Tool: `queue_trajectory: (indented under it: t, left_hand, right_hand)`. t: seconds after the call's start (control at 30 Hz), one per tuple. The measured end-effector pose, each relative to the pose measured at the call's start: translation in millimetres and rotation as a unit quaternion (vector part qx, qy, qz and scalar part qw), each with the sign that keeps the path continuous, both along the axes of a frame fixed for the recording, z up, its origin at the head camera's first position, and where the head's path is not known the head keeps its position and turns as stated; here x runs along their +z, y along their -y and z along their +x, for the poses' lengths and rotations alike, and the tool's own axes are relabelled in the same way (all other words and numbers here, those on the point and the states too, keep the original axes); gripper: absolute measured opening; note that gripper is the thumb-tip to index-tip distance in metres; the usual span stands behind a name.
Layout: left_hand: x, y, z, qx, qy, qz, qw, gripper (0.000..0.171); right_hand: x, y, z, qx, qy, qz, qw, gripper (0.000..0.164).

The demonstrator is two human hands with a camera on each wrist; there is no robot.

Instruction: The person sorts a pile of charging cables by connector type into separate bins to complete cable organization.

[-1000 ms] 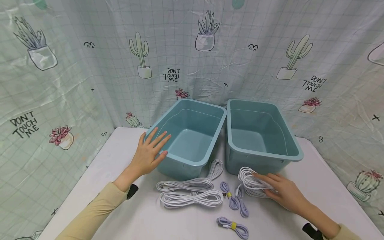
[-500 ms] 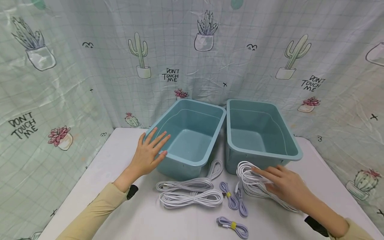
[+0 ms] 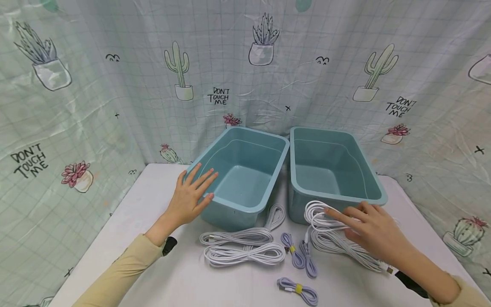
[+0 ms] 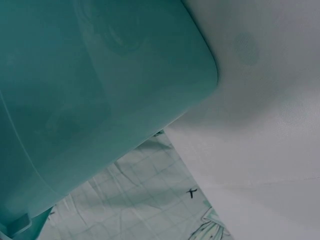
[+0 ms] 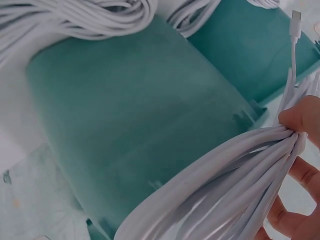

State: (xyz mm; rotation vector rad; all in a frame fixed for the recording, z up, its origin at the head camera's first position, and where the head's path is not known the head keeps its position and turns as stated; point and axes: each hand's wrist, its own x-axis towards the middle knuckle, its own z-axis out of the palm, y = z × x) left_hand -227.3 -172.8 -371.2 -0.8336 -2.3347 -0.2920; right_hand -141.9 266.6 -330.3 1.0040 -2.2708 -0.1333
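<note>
With straight, spread fingers, my left hand [image 3: 188, 199] rests at the near left rim of the left blue-green bin [image 3: 230, 216]; its fingers are outside the left wrist view. My right hand [image 3: 377, 230] pinches a coiled white cable [image 3: 316, 212] around its gathered middle, in front of the right bin [image 3: 330, 197]. The right wrist view shows the thumb and fingers on the bundle [image 5: 215, 180], its loops fanning out and a small plug [image 5: 296, 22] sticking up. Below the held coil, another white cable coil [image 3: 331, 243] lies on the table. Both bins show bare floors.
Two bundled white cables, one [image 3: 249, 255] nearest, lie before the left bin, with another coil [image 3: 276, 215] between the bins. Small lilac cables [image 3: 294, 252], some with yellow ties, lie on the white table [image 3: 172, 273]. A cactus-print curtain [image 3: 245, 76] stands behind.
My right hand has lifted its white cable coil up and slightly right off the other coil, which now shows more fully beneath. My left hand has kept its place.
</note>
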Motion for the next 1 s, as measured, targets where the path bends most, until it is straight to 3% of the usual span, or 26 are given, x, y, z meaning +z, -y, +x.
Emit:
queue_trajectory:
  t: [0.6,1.0]
  left_hand:
    - [-1.4,-0.6,0.5,0.000,-0.008,0.000,1.0000,0.061]
    - [-1.2,-0.1,0.4,-0.003,-0.014,0.001,0.9999,0.059]
  right_hand:
    - [43.6,-7.5,-14.3,0.011,-0.049,0.015,0.999,0.052]
    - [66.0,-14.2,-39.6,0.031,-0.071,0.002,0.997,0.048]
